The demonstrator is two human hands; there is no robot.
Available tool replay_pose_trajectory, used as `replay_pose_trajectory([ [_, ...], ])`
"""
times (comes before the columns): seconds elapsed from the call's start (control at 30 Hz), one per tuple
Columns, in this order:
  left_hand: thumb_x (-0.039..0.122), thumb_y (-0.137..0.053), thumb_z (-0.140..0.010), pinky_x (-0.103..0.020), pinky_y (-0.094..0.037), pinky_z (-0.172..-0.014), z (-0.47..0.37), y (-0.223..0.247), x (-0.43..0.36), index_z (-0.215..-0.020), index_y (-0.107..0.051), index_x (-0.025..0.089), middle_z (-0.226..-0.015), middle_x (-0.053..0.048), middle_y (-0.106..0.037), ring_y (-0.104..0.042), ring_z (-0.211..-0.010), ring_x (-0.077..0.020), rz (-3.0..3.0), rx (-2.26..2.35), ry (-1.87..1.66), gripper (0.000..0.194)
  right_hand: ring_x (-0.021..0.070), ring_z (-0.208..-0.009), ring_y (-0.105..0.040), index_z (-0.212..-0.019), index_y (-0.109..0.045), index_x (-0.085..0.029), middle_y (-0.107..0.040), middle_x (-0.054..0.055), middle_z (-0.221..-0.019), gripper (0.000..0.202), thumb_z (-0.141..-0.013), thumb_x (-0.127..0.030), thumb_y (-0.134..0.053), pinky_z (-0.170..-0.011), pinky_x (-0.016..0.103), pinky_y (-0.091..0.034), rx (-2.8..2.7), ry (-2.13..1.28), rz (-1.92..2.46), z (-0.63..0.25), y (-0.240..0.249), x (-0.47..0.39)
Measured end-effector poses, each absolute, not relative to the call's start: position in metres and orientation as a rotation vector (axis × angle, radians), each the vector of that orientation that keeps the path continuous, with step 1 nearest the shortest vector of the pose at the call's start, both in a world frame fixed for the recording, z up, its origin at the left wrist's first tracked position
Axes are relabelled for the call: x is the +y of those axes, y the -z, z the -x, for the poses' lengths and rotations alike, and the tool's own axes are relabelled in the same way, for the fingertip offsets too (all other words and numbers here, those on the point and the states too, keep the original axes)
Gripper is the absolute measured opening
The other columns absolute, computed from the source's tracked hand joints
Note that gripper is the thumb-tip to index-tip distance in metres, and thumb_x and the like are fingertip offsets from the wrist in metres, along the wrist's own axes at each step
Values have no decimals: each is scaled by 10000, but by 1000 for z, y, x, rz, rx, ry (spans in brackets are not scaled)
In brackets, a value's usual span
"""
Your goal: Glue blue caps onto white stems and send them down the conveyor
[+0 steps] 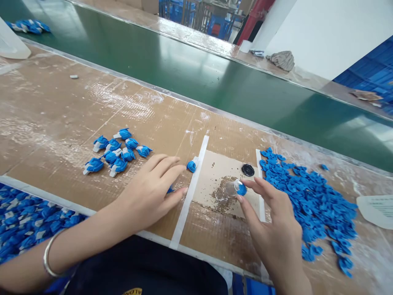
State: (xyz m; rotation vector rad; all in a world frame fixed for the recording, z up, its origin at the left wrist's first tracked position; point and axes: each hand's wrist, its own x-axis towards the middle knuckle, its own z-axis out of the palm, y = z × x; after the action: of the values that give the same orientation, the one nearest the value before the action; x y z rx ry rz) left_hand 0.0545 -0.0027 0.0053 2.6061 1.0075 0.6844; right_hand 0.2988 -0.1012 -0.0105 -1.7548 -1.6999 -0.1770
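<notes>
My right hand point(273, 217) pinches a small blue plastic piece point(242, 189) between thumb and fingertips. The piece is at the right side of a small clear container point(231, 188), which sits in a wet patch on a pale board point(204, 196). Palm down on the left, my left hand point(156, 188) has its fingers stretched out and its thumb apart. Part of a blue piece point(170, 189) shows between that thumb and the index finger, mostly hidden. Just beyond the fingertips lies a blue and white piece point(191, 166).
Several blue and white assembled pieces point(118, 153) lie left. A pile of blue parts point(307, 196) spreads right. A round black cap point(247, 170) lies on the board. White tape strips point(190, 200) border it. A green conveyor belt point(184, 61) runs behind; more pieces point(33, 221) fill the lower left.
</notes>
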Motion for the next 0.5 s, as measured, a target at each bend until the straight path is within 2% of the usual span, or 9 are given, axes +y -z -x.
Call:
replay_pose_trajectory([
  [0.13, 203, -515, -920, -434, -449, -900, -69, -23, 30, -1110, -651, 112, -1065, -147, -632, -571, -1021, -303, -2677, 912, -498, 252, 230, -1018, -596, -1261, -557, -227, -705, 49, -1076, 332, -956, -360, -565, -881, 382, -475, -1759, 117, 1760, -299, 14, -95],
  [0.23, 152, -553, -873, -389, -444, -902, -84, -29, 56, -1138, -654, 116, -1143, -145, -617, -585, -1050, -289, -2683, 707, -231, 286, 214, -994, -614, -1208, -593, -248, -694, 45, -1095, 299, -933, -365, -600, -864, 372, -483, -1675, 3, 1746, -295, 15, -99],
  [0.37, 133, -546, -863, -300, -442, -828, -99, -35, 77, -1130, -667, 154, -1122, -95, -651, -622, -977, -220, -2598, 658, 29, 294, 178, -1010, -645, -1227, -594, -286, -698, 29, -1144, 372, -872, -320, -698, -864, 331, -507, -1243, -380, 1583, -282, 11, -109],
  [0.5, 97, -604, -774, -271, -431, -711, -104, -42, 82, -998, -714, 151, -1007, -79, -685, -631, -836, -195, -2549, 722, 169, 255, 139, -1039, -671, -1124, -664, -291, -725, 11, -1111, 289, -846, -273, -740, -867, 234, -529, -808, -751, 1313, -269, 2, -115],
])
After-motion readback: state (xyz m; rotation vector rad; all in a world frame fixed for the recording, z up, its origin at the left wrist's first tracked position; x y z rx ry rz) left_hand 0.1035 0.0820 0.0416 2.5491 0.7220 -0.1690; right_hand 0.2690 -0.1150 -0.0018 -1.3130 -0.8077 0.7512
